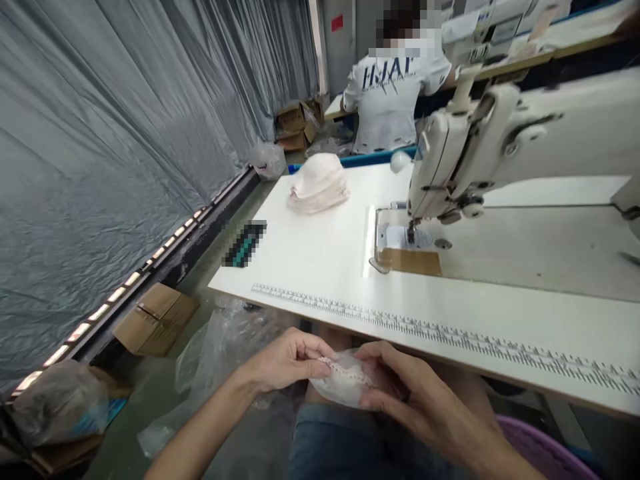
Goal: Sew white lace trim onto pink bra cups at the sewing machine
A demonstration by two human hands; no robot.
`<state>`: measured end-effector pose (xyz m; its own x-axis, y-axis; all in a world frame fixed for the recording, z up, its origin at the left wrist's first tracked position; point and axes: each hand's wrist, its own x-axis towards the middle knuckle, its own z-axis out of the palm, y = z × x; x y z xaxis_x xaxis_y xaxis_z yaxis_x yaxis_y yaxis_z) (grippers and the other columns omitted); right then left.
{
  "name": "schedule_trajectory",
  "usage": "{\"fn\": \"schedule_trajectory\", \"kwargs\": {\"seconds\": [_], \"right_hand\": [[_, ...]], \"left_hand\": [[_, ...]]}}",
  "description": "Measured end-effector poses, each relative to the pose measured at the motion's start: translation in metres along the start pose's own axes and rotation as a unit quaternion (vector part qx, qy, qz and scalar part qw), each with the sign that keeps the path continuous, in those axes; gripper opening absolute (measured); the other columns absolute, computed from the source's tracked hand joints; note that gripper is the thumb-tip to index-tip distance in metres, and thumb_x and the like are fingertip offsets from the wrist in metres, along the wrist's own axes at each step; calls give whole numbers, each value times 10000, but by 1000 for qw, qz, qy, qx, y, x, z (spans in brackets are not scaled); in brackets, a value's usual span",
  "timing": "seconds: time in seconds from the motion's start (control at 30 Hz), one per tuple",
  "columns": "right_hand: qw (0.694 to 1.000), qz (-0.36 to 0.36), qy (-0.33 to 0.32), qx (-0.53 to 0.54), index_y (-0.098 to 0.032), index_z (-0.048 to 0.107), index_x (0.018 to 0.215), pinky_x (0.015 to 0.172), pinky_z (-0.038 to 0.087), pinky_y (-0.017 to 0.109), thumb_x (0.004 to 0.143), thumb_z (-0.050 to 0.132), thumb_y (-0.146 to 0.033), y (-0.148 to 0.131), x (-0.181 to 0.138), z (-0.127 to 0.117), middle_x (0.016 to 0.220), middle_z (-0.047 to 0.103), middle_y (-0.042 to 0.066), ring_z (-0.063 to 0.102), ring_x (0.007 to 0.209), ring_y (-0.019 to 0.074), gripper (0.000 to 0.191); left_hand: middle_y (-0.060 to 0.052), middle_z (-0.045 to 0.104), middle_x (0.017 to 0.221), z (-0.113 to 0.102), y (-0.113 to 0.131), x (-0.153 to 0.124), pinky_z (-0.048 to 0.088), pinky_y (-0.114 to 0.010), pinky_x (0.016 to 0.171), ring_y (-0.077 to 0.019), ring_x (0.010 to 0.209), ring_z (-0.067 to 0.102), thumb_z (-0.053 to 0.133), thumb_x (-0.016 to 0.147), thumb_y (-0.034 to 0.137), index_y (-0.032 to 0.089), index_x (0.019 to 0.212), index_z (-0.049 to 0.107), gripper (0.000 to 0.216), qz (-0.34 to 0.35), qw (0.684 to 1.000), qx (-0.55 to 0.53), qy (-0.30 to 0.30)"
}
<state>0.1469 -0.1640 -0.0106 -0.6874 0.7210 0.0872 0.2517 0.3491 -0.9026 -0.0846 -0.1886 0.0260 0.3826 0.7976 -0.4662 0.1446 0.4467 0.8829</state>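
White sewing table (pixel 325 247). Before its near edge, the right hand (pixel 423 387), loosely curled, and the left hand (pixel 287 360), pinched nearly closed, hold 1 sheer lace-trimmed piece (pixel 343 387) between them; a slack grip could let it slip or crease.

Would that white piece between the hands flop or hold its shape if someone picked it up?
The piece is probably light, looking thin between the left hand and right hand. Its wavy edge would likely bend easily. It may keep some curve, since it looks rounded.
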Motion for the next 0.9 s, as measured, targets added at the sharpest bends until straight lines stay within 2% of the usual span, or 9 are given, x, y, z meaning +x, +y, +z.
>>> {"fn": "schedule_trajectory", "kwargs": {"seconds": [0.17, 0.33, 0.43, 0.5, 0.57, 0.63, 0.7, 0.77, 0.9], "right_hand": [[995, 66, -71, 13, -272, 525, 1077, 631, 460, 256, 871, 544, -277, 25, -29, 13, 840, 635, 0, 611, 743, 172, 208], [993, 66, -101, 6, -260, 525, 1083, 710, 466, 298, 863, 558, -299, 27, -37, 10, 875, 627, 14, 600, 777, 183, 226], [991, 36, -129, 30, -271, 495, 1189, 833, 456, 333, 799, 646, -349, 26, -32, 8, 1085, 594, 52, 564, 999, 226, 425], [985, 23, -164, 50, -278, 477, 1243, 864, 448, 333, 727, 716, -376, 28, -29, 8, 1155, 565, 56, 517, 1085, 241, 577], [979, 41, -191, 53, -278, 543, 1186, 808, 462, 309, 698, 741, -365, 33, -26, 11, 1060, 593, 39, 537, 1025, 232, 533], [978, 70, -192, 45, -254, 641, 1003, 713, 461, 271, 724, 720, -341, 38, -27, 14, 891, 607, 15, 564, 894, 205, 302], [978, 84, -184, 48, -221, 668, 829, 660, 438, 249, 769, 676, -339, 42, -29, 16, 767, 599, 0, 562, 808, 184, 132], [978, 78, -185, 61, -198, 661, 744, 640, 415, 241, 805, 637, -352, 44, -31, 18, 693, 596, -7, 554, 763, 172, 168], [977, 57, -194, 64, -187, 652, 702, 627, 369, 236, 827, 613, -361, 43, -31, 20, 620, 576, -27, 518, 671, 143, 219]], "left_hand": [[-53, 678, 686, 10, -47, 3, 419, -190, 582, -92, 574, 550, 760, 661, 401, 117, 930, 717, 393, -63, 996, -62, -23], [-71, 706, 730, 23, -62, 7, 452, -193, 620, -107, 621, 595, 776, 640, 394, 124, 896, 729, 376, -104, 988, -92, -62], [-73, 713, 752, 26, -63, 8, 459, -186, 632, -106, 642, 612, 781, 639, 378, 125, 892, 731, 361, -112, 986, -97, -79], [-72, 713, 752, 26, -64, 8, 458, -182, 629, -106, 645, 615, 786, 634, 374, 122, 881, 731, 357, -120, 985, -94, -86], [-73, 712, 748, 26, -67, 6, 463, -194, 637, -114, 646, 618, 787, 627, 388, 116, 860, 731, 363, -128, 984, -92, -79], [-72, 711, 746, 25, -70, 3, 464, -202, 645, -118, 646, 617, 782, 628, 405, 113, 851, 728, 371, -129, 985, -92, -63], [-67, 709, 751, 24, -73, 0, 455, -194, 646, -108, 645, 608, 772, 642, 412, 117, 857, 724, 367, -127, 986, -91, -52], [-64, 707, 770, 25, -73, -2, 445, -187, 647, -99, 650, 598, 762, 659, 402, 121, 874, 718, 357, -128, 986, -81, -62], [-64, 694, 839, 33, -64, 3, 447, -217, 694, -133, 733, 596, 761, 663, 341, 122, 938, 703, 356, -107, 988, -4, -114]]}}
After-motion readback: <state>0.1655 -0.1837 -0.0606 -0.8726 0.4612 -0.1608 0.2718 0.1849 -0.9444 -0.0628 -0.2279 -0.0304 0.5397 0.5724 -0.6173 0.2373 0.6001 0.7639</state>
